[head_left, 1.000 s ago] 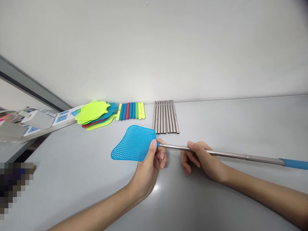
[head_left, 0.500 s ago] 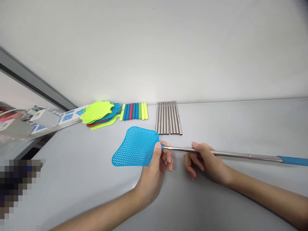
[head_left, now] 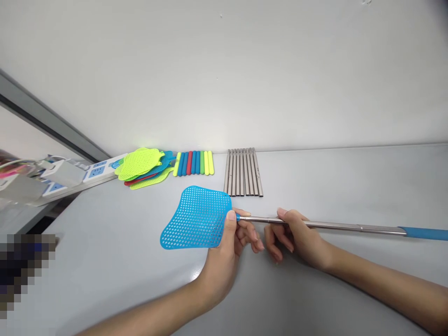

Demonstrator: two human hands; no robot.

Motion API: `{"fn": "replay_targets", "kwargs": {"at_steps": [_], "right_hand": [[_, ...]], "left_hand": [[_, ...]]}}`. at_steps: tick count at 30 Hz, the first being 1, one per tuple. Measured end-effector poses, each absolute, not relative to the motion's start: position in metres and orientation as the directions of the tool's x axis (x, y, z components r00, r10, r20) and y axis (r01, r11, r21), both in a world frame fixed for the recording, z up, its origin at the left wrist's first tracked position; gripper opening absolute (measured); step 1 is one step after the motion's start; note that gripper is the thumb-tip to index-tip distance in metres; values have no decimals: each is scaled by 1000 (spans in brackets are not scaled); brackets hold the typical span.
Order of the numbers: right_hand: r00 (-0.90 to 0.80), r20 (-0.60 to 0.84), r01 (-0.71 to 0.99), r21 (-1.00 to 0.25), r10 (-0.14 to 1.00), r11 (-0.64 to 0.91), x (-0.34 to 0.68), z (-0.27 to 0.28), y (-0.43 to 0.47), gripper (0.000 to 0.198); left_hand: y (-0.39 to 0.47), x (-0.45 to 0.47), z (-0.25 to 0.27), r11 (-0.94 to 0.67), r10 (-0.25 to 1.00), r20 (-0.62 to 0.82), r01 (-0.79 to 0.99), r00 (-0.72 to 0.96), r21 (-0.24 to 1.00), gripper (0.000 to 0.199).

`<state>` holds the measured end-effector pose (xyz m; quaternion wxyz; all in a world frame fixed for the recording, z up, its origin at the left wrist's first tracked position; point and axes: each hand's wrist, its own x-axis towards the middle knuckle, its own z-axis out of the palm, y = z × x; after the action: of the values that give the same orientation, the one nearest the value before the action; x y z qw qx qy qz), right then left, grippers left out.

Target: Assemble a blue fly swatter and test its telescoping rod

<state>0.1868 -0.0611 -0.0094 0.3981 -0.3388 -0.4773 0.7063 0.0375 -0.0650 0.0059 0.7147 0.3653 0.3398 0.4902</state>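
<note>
A blue fly swatter with a perforated head [head_left: 198, 219] lies across the view, its head to the left. My left hand [head_left: 233, 238] pinches the neck, the thumb on the head's edge. From there an extended telescopic metal rod [head_left: 332, 226] runs right to a blue grip [head_left: 425, 233], cut off by the frame's edge. My right hand [head_left: 297, 233] is closed on the rod near its middle, thumb on top; its lower fingers curl beneath without wrapping the rod.
Loose swatter heads [head_left: 140, 165] in yellow, blue and red are piled at the back left. Several coloured grips [head_left: 193, 163] and several metal rods [head_left: 243, 172] lie in rows along the wall. Power strips [head_left: 96, 171] with white adapters [head_left: 65, 172] sit at the far left.
The swatter head has tilted a little, its left end lower. My left hand's lower fingers have spread slightly to the right. Both hands keep their hold.
</note>
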Motion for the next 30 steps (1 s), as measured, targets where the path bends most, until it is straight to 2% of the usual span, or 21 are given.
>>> {"fn": "replay_targets", "kwargs": {"at_steps": [6,15,22,30], "right_hand": [[-471,-94,-231,-946,877,-226,187,-8,-62,53],[-506,-87,-89,-984,858,-152,190,-8,-62,59],[-451,-117,-154,-966,885,-206,189,-12,-61,59],[-463,-112,-260,-931,879,-256,191,-16,-58,57]], "left_hand": [[-67,39,7,266,941,-128,-453,312,851,21],[-63,35,6,300,928,-167,-402,333,865,23],[-62,33,4,364,899,-208,-395,384,843,28],[-63,31,-1,317,926,-209,-345,315,884,39]]}}
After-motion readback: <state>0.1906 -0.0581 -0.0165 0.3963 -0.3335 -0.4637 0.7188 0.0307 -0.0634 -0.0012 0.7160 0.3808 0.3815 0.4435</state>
